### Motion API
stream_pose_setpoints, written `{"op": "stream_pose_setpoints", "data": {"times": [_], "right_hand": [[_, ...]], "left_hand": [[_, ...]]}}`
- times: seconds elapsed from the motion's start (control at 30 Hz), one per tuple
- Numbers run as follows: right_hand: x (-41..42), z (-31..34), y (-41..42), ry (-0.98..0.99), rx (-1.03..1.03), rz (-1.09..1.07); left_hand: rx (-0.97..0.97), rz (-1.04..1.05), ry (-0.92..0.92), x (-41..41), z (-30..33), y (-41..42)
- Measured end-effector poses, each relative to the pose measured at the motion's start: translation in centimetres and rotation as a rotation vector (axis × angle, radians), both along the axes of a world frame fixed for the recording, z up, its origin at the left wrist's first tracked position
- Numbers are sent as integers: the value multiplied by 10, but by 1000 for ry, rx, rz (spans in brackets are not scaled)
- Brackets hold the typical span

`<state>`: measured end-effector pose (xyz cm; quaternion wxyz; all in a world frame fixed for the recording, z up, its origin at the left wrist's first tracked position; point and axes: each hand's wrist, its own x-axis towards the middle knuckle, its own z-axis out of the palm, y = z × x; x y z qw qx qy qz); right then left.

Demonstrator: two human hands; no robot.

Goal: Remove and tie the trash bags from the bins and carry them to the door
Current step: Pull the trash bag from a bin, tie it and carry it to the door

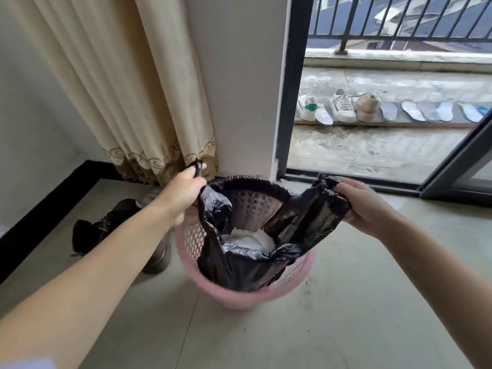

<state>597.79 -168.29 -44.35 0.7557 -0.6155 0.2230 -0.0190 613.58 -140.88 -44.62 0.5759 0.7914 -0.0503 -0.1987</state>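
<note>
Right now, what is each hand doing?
Left hand: closed, pinching one edge of the black plastic trash bag.
Right hand: closed, gripping the bag's opposite edge.

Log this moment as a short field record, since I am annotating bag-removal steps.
bin: pink perforated plastic basket standing on the pale tiled floor
liner: black plastic trash bag, partly pulled up, back edge over the rim
contents: white crumpled waste at the bottom
left hand: pinches the bag's left corner
right hand: grips the bunched right edge
bag tied: no
nearby: dark shoes left of the bin, cream curtain behind
</note>
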Motion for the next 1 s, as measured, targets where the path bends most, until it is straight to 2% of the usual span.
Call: {"op": "stream_pose_setpoints", "data": {"times": [0.1,0.17,0.27,0.33,0.4,0.47,0.53,0.57,0.63,0.73,0.77,0.8,0.87,0.9,0.93,1.0], "right_hand": [[1,7,7,-69,98,-90],[1,9,15,-106,156,-68],[4,7,35,-136,154,87],[6,2,56,-125,112,265],[8,-3,78,-78,-11,442],[10,-6,93,-42,-319,579],[11,-6,98,-65,-709,519],[11,-6,96,-102,-821,452],[11,-9,92,-118,-875,389],[10,-13,89,-73,-871,402],[10,-13,89,-70,-869,418],[9,-13,89,-73,-861,449],[8,-14,89,-74,-867,566],[7,-15,90,-73,-878,623],[5,-16,91,-74,-886,671],[3,-15,94,-58,-904,732]], "left_hand": [[-17,19,-11,-3,15,8],[-78,-26,-68,-16,24,2],[-84,-152,-108,-43,35,-16],[-131,-239,-26,-63,37,-29],[-193,-331,90,-78,36,-39],[-218,-394,163,-81,34,-41],[-214,-425,197,-77,34,-35],[-188,-420,181,-72,33,-30],[-57,-352,52,-61,28,-20],[181,-88,-137,-35,-7,-5],[197,-23,-111,-30,-20,-1],[141,13,8,-26,-29,2],[-66,17,380,-20,-44,0],[-135,-22,499,-23,-43,-5],[-118,-94,525,-25,-45,-12],[-1,-168,416,-31,-52,-28]]}}
